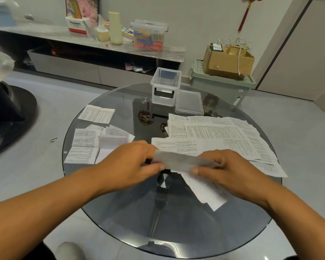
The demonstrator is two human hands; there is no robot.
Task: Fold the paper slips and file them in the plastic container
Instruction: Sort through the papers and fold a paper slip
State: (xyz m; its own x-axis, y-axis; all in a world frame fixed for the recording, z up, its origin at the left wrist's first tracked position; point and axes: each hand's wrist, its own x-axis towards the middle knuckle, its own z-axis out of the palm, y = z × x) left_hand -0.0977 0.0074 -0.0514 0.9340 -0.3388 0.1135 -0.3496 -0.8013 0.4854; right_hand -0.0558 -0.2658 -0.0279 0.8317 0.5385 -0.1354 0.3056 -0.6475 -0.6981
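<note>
Two hands worked one paper slip [178,162] above the round glass table [120,212]: your left hand [131,162] pinched its left end, your right hand [231,171] pinched its right end, thumbs on the near edge. Slip was partly folded, blurred. Unfolded slips [223,136] lay piled just behind and to the right; folded slips [94,139] sat left. Clear plastic container [165,87] stood open at the table's far side, its lid [189,103] touching it on the right.
</note>
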